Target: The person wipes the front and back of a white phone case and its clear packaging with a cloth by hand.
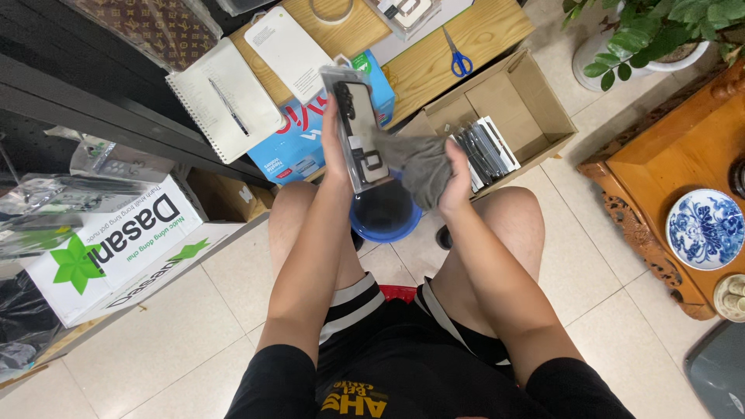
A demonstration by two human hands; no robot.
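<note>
Left grip: our left hand [335, 151] is wrapped around a clear-packaged phone case [357, 132], holding it upright by its left edge, thumb side toward us. Right grip: our right hand [456, 182] is clenched on a bunched grey cloth [419, 163], which presses against the lower right edge of the case. Both sit mid-air over our knees, right above a blue basin [386, 217] on the tiled floor [186, 318]. Far right of the hands we see an open cardboard box [535, 109] with a row of flat packaged items [485, 151] stacked on edge in its near-left corner. Beyond that, a low wooden tabletop [423, 66] carries blue-handled scissors [458, 54]. Far left of the case: a spiral notebook [225, 101] with a pen [227, 106] lying on it, and a white flat package [291, 50] beside it, resting over a blue carton [299, 140]. Near left, a white carton with green print [116, 248] sits on the floor under a dark shelf [77, 101]. Far right corner holds a potted plant [652, 39]; right edge has a carved wooden table [675, 171] with a blue-and-white plate [706, 229] on it. We are seated, black shorts, bare knees either side of the basin.
</note>
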